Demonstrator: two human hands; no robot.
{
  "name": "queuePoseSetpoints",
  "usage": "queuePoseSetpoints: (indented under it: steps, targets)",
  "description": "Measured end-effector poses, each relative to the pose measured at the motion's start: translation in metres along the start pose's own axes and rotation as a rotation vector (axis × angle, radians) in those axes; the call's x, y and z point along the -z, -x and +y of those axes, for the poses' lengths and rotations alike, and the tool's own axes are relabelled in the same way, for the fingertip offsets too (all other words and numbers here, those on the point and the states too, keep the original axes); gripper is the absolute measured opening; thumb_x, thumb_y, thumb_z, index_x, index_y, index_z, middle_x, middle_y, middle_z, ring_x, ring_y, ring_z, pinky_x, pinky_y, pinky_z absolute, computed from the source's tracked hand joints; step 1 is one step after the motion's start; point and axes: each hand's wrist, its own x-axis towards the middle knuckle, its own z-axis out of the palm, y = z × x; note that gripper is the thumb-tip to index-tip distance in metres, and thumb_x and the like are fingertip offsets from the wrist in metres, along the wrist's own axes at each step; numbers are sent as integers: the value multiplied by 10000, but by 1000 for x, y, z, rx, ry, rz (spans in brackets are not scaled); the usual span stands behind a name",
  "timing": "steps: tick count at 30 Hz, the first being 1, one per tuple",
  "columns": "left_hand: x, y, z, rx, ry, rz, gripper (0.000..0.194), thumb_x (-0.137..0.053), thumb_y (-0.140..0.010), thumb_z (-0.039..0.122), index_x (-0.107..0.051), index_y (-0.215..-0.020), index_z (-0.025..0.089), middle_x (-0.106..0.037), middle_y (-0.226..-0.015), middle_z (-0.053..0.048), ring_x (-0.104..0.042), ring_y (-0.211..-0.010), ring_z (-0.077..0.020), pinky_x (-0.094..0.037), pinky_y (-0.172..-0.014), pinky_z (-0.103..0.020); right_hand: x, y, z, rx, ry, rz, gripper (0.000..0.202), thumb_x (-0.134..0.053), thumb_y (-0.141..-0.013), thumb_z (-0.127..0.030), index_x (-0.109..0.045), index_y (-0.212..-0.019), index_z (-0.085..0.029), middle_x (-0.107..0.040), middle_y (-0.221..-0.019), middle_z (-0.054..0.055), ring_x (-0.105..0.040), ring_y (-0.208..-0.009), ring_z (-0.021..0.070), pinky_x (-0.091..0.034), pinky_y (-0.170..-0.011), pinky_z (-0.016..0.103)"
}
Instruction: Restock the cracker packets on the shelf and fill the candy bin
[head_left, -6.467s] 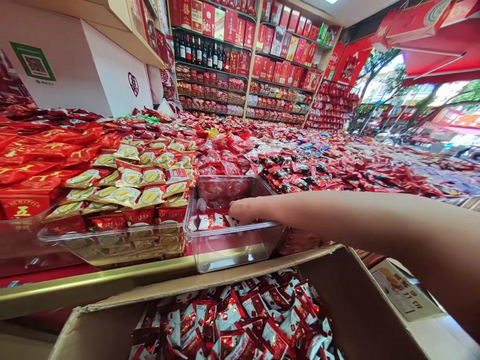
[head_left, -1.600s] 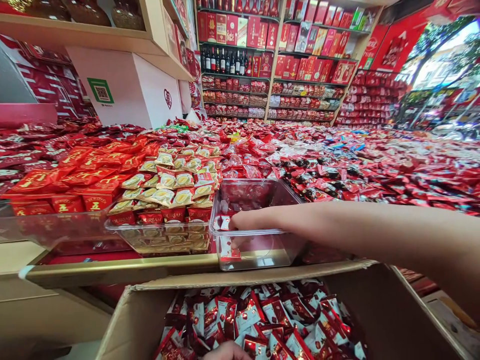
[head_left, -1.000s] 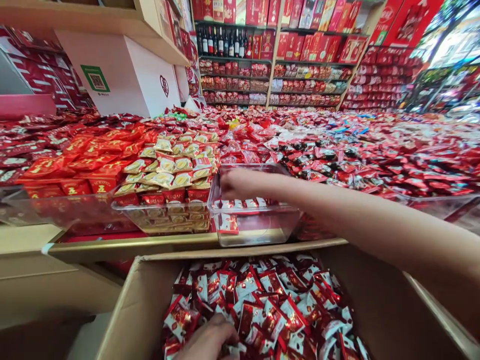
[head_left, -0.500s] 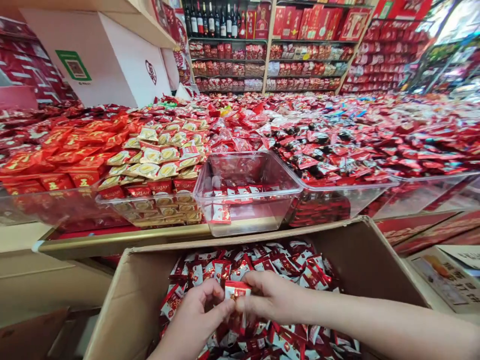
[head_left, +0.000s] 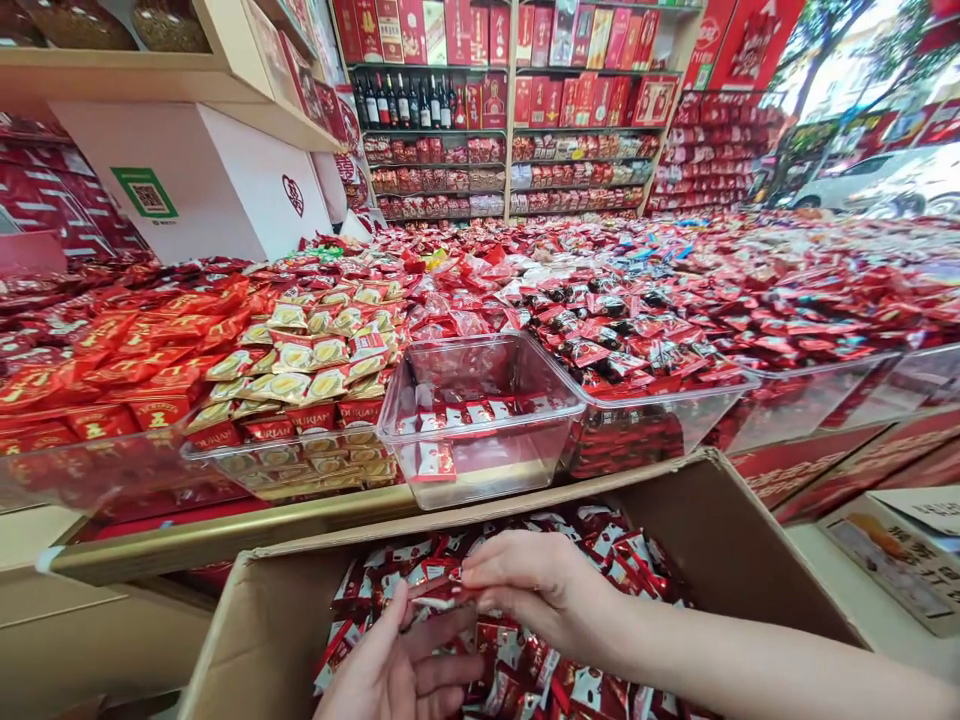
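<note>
My right hand (head_left: 536, 585) pinches a small red-and-white wrapped candy (head_left: 444, 588) between thumb and fingertips. Just below it, my left hand (head_left: 409, 665) is turned palm up with its fingers apart. Its thumb tip is close to the candy's left end; whether they touch I cannot tell. Both hands are over an open cardboard box (head_left: 225, 640) heaped with loose wrapped candies (head_left: 592, 685) of the same look. Behind the box stands a clear plastic bin (head_left: 495, 470), with several red-and-white packets (head_left: 436, 460) lined up along its left and back parts.
Durian candies (head_left: 300, 385) fill a bin to the left, beside orange-red packets (head_left: 97, 370). Dark red candies (head_left: 622, 350) are piled to the right. A gold counter edge (head_left: 225, 530) runs behind the box. A printed carton (head_left: 892, 560) lies at right; shelves (head_left: 510, 150) stand behind.
The view has tilted up slightly. My left hand has let its pinch go and opened palm up, while my right hand has risen a little and turned the candy flatter.
</note>
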Motion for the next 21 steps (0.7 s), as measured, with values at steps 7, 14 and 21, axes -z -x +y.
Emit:
queuePoseSetpoints:
  steps: [7, 14, 21]
  targets:
    - [13, -9, -7, -180, -471, 155, 466, -612, -713, 352, -418, -1105, 189, -660, -688, -17, -628, -557, -174, -414, -474, -231, 10, 3, 14, 82, 329, -353, 291, -436, -713, -54, -611, -930, -136, -600, -1016, 92, -565, -905, 135, -447, -775, 206]
    - [46, -21, -4, -422, -1613, 243, 287, -410, -778, 191, -588, -996, 135, -603, -1050, -133, -537, -991, -253, -371, -868, -376, 29, 5, 19, -304, 686, -1013, 175, -626, -640, -178, -679, -807, -186, -675, -727, 36, -601, -674, 178, -362, -520, 233]
    - [46, -23, -17, -344, -1626, 174, 237, -512, -659, 108, -634, -850, 180, -624, -929, -88, -567, -887, -242, -402, -775, -328, 10, 6, 41, -588, 625, -451, 234, -475, -766, -273, -650, -820, -128, -662, -806, 131, -605, -742, 224, -373, -599, 279]
